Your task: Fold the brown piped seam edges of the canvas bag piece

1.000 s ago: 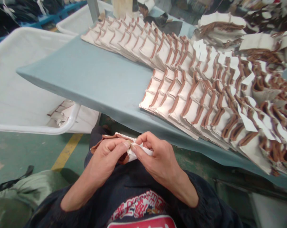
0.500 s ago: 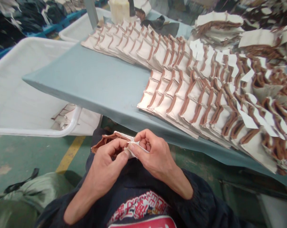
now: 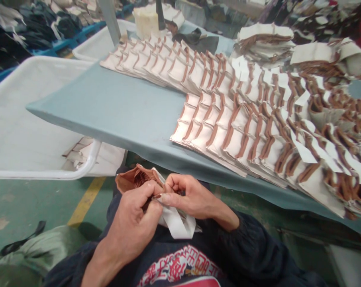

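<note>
Close to my body, both hands pinch the edge of a brown and white fabric piece (image 3: 129, 181). Its brown side opens upward at the left, with loose brown threads or folds inside. My left hand (image 3: 135, 215) has thumb and forefinger closed on the edge. Right beside it, my right hand (image 3: 188, 195) pinches the same edge, its fingers curled. A white strip (image 3: 179, 225) hangs in a loop below my right hand. The exact spot between the fingertips is partly hidden.
A blue-grey table (image 3: 108, 99) stands ahead, bearing overlapping rows of cream and brown fabric pieces (image 3: 210, 119). White plastic tubs (image 3: 34, 119) stand at the left. Stacked pieces (image 3: 264, 36) lie at the back right. A green sack (image 3: 49, 247) rests on the floor.
The white strip now hangs down as a loop below my right hand. The piece's brown side has opened wider, and my right hand has turned flatter and moved slightly lower.
</note>
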Action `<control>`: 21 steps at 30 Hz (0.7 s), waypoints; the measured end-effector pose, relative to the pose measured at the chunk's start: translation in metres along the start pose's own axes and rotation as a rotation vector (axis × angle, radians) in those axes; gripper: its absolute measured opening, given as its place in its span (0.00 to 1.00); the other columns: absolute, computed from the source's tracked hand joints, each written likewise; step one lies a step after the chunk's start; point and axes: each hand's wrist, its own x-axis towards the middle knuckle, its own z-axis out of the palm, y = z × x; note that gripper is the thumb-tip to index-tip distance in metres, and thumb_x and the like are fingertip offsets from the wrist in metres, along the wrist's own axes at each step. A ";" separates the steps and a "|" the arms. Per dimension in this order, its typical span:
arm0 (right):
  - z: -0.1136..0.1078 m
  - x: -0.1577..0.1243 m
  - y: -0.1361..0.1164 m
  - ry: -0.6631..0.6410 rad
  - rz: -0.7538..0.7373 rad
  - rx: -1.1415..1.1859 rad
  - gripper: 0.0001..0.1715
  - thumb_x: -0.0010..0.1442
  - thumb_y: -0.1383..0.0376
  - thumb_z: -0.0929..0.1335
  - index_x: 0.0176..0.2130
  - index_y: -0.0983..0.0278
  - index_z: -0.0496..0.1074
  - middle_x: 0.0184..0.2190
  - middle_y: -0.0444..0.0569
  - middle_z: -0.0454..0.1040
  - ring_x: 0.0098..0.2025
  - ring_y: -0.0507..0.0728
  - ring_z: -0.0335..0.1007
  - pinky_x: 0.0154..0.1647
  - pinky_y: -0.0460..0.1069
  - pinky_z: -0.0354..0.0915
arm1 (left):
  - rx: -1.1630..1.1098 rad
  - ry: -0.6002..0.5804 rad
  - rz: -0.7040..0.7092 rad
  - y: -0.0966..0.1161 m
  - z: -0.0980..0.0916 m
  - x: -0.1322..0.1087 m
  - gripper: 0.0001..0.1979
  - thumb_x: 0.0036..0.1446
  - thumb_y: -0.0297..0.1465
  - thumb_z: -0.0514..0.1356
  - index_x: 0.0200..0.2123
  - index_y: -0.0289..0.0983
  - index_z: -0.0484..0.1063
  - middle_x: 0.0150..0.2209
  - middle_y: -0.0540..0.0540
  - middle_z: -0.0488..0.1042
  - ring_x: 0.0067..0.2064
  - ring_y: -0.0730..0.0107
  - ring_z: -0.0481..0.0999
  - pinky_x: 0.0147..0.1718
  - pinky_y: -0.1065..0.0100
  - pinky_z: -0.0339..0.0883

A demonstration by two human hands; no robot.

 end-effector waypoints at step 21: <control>-0.020 -0.003 -0.027 0.195 -0.627 -0.650 0.23 0.65 0.59 0.74 0.56 0.62 0.71 0.59 0.58 0.77 0.60 0.62 0.73 0.64 0.58 0.66 | 0.032 -0.351 0.127 0.003 -0.035 0.021 0.11 0.68 0.30 0.53 0.35 0.40 0.75 0.34 0.51 0.78 0.36 0.68 0.74 0.37 0.69 0.65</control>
